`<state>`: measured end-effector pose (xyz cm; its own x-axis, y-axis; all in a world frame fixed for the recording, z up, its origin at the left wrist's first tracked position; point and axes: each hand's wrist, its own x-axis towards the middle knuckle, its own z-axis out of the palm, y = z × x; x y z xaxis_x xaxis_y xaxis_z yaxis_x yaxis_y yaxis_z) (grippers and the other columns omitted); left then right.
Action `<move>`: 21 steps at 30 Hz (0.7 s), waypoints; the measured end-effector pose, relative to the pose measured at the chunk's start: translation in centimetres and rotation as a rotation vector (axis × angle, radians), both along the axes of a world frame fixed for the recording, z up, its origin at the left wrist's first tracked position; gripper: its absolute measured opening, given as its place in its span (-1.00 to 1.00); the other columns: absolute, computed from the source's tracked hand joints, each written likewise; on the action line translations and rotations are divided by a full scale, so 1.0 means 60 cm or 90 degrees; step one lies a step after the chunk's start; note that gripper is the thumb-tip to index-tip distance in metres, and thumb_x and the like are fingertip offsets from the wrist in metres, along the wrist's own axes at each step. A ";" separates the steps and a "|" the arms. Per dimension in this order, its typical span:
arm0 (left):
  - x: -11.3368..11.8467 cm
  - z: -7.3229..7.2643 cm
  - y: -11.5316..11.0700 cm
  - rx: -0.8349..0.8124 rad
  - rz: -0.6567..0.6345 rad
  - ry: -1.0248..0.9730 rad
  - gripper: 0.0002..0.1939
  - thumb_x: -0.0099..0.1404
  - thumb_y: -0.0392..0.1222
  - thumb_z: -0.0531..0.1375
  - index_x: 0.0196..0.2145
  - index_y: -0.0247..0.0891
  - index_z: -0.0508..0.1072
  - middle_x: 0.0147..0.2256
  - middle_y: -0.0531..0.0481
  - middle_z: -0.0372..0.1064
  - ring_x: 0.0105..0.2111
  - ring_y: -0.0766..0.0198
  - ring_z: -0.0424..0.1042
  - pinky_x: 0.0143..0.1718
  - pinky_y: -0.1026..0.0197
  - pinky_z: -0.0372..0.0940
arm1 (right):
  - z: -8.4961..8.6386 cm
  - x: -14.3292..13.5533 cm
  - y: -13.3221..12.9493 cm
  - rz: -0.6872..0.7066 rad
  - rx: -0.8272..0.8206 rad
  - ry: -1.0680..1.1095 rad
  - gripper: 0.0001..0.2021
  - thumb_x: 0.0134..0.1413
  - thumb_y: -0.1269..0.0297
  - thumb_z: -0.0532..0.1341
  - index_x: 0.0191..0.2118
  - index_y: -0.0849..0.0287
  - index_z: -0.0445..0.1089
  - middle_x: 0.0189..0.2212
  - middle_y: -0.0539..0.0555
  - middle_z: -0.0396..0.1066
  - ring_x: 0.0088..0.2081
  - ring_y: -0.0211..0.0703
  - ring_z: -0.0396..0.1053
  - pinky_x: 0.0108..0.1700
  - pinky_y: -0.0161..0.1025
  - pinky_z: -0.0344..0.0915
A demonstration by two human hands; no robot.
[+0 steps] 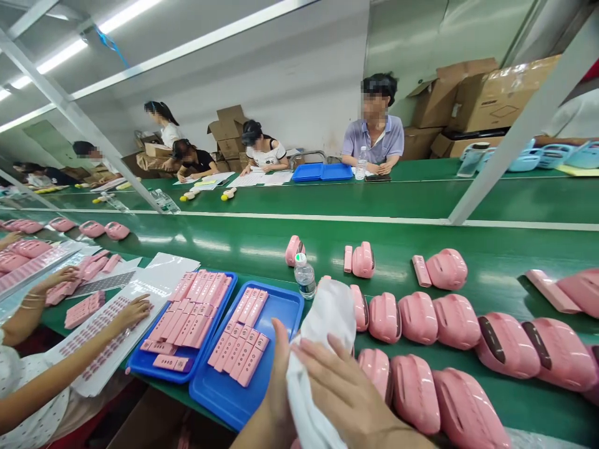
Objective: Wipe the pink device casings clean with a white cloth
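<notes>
A white cloth (330,312) is pressed between my two hands, low in the middle of the view. My left hand (279,374) stands upright on the cloth's left side, thumb up, its palm toward the cloth. Across the cloth's front lies my right hand (334,377), its fingers stretched out to the upper left. Pink rounded housings (416,318) stand in rows just right of my hands. To the left, a blue tray (201,380) holds several pink bars (250,355). A clear bottle (305,277) with a green cap is behind the cloth.
Another blue tray (135,358) of pink bars lies farther left, beside a co-worker's arms and sticker sheets (100,349). More pink housings sit on the green belt (243,240). Across it, people sit near cardboard boxes (500,93). A slanted metal post (505,134) rises at the right.
</notes>
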<state>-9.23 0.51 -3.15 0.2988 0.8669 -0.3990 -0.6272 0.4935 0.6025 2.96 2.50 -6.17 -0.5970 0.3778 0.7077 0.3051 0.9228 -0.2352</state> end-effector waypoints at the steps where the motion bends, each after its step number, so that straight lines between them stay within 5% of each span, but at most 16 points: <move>1: 0.002 0.002 -0.003 0.002 -0.002 -0.007 -0.20 0.02 0.48 0.01 -0.23 -0.35 0.49 -0.51 -0.11 0.40 -0.54 0.20 0.36 -0.50 0.20 0.25 | 0.001 0.005 -0.002 0.011 0.005 -0.025 -0.60 0.28 0.41 0.00 0.22 0.25 0.08 0.19 0.04 0.14 0.28 -0.27 -0.12 0.32 -0.17 -0.45; 6: 0.022 0.013 -0.015 0.026 0.003 -0.044 -0.17 0.04 0.50 -0.04 -0.16 -0.32 0.47 -0.66 0.03 0.29 -0.71 0.31 0.22 -0.64 0.25 0.16 | 0.022 0.033 -0.009 -0.115 -0.050 0.102 -0.64 0.30 0.33 -0.05 0.13 0.30 0.21 0.14 0.18 0.22 0.28 -0.16 -0.12 0.32 -0.07 -0.28; 10: 0.028 0.021 -0.008 0.023 -0.005 -0.055 -0.23 -0.01 0.49 0.05 -0.24 -0.32 0.48 -0.57 -0.04 0.36 -0.64 0.30 0.31 -0.67 0.29 0.16 | 0.042 0.039 -0.017 0.015 -0.149 0.154 -0.75 0.24 0.30 0.11 0.00 0.11 0.39 -0.05 -0.01 0.42 0.08 -0.27 0.28 0.27 -0.30 -0.11; 13: 0.033 0.025 -0.013 0.026 -0.024 -0.024 -0.45 0.10 0.32 0.13 -0.43 -0.32 0.46 -0.66 0.04 0.27 -0.77 0.46 0.12 -0.80 0.39 -0.04 | 0.033 0.069 -0.004 -0.152 -0.350 0.393 -0.71 0.15 0.00 0.16 -0.26 0.07 0.51 -0.33 -0.01 0.53 -0.27 -0.13 0.50 -0.12 -0.26 0.42; 16: 0.043 0.033 -0.027 0.028 -0.046 0.030 -0.59 0.17 0.10 0.18 -0.54 -0.36 0.41 -0.70 0.07 0.21 -0.79 0.49 0.09 -0.81 0.42 -0.05 | 0.024 0.102 0.006 -0.352 -0.431 0.556 -0.63 0.25 0.06 0.04 -0.13 0.25 0.42 -0.39 0.09 0.52 -0.46 -0.13 0.49 -0.49 -0.31 0.44; 18: 0.052 0.039 -0.035 0.018 -0.027 0.056 -0.60 0.17 0.08 0.19 -0.52 -0.38 0.42 -0.62 0.00 0.31 -0.72 0.45 0.22 -0.73 0.42 0.07 | 0.029 0.108 0.003 -0.427 -0.476 0.600 -0.60 0.27 0.07 0.01 -0.06 0.29 0.38 -0.36 0.13 0.51 -0.44 -0.13 0.49 -0.51 -0.34 0.42; 21: 0.064 0.042 -0.038 -0.010 0.013 0.075 -0.68 0.18 0.03 0.21 -0.39 -0.35 0.46 -0.51 -0.06 0.41 -0.56 0.34 0.37 -0.55 0.36 0.25 | 0.041 0.089 -0.018 -0.365 -0.444 0.481 -0.59 0.25 0.03 0.01 -0.06 0.21 0.43 -0.31 0.13 0.51 -0.36 -0.07 0.49 -0.38 -0.27 0.47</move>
